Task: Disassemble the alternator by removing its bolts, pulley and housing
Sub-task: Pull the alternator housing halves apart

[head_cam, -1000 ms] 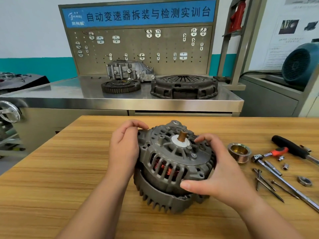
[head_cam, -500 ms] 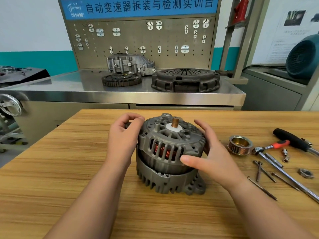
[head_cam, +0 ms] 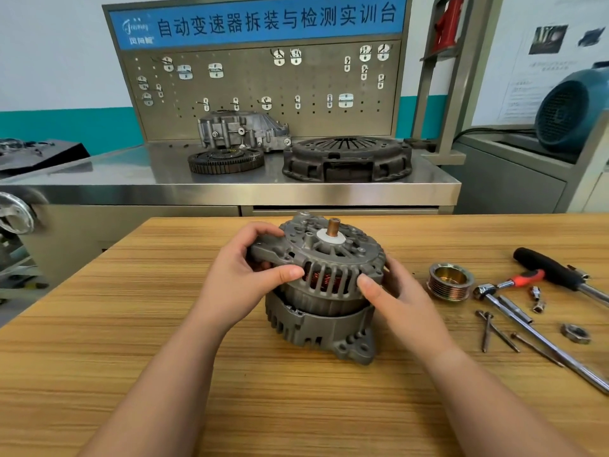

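The alternator [head_cam: 324, 291] stands shaft-up near the table's [head_cam: 131, 341] far edge. The left hand [head_cam: 245, 275] and the right hand [head_cam: 395, 298] grip its upper housing [head_cam: 333, 255] from either side. The pulley [head_cam: 449, 282], bolts [head_cam: 494, 331] and nut [head_cam: 575, 333] lie toward the right edge.

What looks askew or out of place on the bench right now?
The alternator's upper housing sits tilted on the lower housing, a dark gap open on the left side, while the left hand and right hand grip it. That fits separation, not damage. Nothing else stands out.

Grey alternator [head_cam: 324, 285] upright, pulley [head_cam: 449, 282] beside
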